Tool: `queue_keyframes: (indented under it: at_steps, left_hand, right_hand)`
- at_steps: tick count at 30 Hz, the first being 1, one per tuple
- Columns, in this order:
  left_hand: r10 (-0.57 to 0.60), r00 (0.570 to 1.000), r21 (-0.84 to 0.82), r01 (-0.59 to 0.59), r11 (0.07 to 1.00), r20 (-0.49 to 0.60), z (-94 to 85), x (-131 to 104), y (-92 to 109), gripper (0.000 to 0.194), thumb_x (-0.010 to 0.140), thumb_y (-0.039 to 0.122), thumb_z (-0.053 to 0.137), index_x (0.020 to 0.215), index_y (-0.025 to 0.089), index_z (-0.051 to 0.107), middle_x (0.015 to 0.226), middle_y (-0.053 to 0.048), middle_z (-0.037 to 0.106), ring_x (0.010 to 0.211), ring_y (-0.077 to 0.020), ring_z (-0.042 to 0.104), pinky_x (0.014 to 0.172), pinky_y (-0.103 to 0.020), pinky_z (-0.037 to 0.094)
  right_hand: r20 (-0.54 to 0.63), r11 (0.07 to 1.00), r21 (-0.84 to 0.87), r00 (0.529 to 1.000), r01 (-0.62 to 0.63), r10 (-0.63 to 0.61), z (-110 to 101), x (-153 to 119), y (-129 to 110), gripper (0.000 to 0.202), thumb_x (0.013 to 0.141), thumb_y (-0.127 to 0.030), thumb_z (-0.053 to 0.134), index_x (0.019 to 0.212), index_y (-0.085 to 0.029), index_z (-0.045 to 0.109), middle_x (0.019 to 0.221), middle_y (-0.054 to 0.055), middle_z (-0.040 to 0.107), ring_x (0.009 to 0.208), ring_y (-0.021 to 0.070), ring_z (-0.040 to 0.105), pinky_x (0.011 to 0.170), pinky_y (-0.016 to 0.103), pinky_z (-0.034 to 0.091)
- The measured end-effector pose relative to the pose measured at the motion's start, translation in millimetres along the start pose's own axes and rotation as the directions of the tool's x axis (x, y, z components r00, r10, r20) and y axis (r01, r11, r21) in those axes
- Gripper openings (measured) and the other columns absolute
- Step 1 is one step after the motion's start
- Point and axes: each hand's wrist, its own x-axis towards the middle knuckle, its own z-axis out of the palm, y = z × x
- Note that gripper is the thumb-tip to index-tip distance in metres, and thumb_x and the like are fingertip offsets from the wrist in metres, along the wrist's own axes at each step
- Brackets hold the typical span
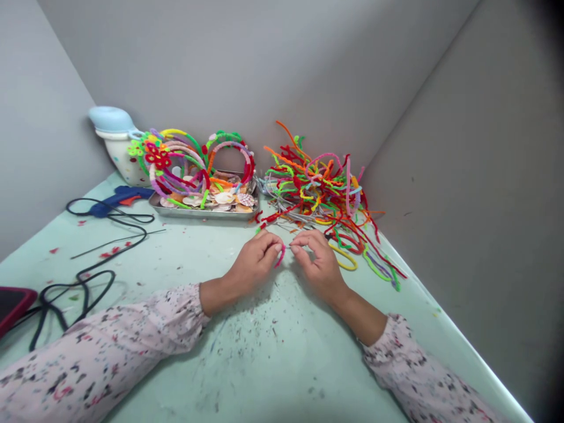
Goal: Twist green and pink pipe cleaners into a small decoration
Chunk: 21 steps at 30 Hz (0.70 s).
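Note:
Between the thumb and fingers of my left hand (pixel 256 262) is a short pink pipe cleaner (pixel 281 256), its free end curving downward. Close beside it on the right, my right hand (pixel 318 262) is pinched with thumb and forefinger at what looks like the pipe cleaner's thin tip; the exact contact is too small to see clearly. Both hands are held over the middle of the table. Just beyond them lies a tangled heap of coloured pipe cleaners (pixel 324 185), in red, orange, green, yellow and pink.
A metal tray (pixel 205 215) at the back holds shells and fuzzy wrapped headbands (pixel 180 147). To its left are a blue glue gun (pixel 118 198) and a white cup with a blue lid (pixel 115 132). A black cord (pixel 141 238) loops across the left side towards a red-edged device (pixel 15 306).

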Motion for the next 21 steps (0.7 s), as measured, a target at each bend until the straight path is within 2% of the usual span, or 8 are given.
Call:
queue_keyframes:
  at_steps: [9,21]
  left_hand:
    - [-0.062,0.997,-0.06,0.065,0.996,0.056,-1.6,0.6,-0.2,0.021,0.09,0.024,0.041,0.077,0.016,0.055,0.07,0.001,0.051,0.069,-0.0133,0.049,0.067,-0.025,0.037]
    - [-0.079,0.997,0.002,0.079,0.997,0.018,0.7,1.6,1.9,0.024,0.089,0.026,0.043,0.071,0.016,0.054,0.067,0.001,0.051,0.069,-0.014,0.049,0.067,-0.026,0.038]
  right_hand:
    - [0.012,1.0,0.0,1.0,0.026,-0.026,-0.4,0.5,0.8,0.007,0.088,-0.024,0.055,0.089,-0.023,0.062,0.092,0.003,0.059,0.093,0.0195,0.056,0.086,0.039,0.044]
    - [0.032,0.999,-0.03,0.999,0.036,-0.035,0.6,1.6,0.9,0.007,0.088,-0.024,0.056,0.089,-0.024,0.063,0.091,0.003,0.062,0.094,0.02,0.056,0.087,0.04,0.043]
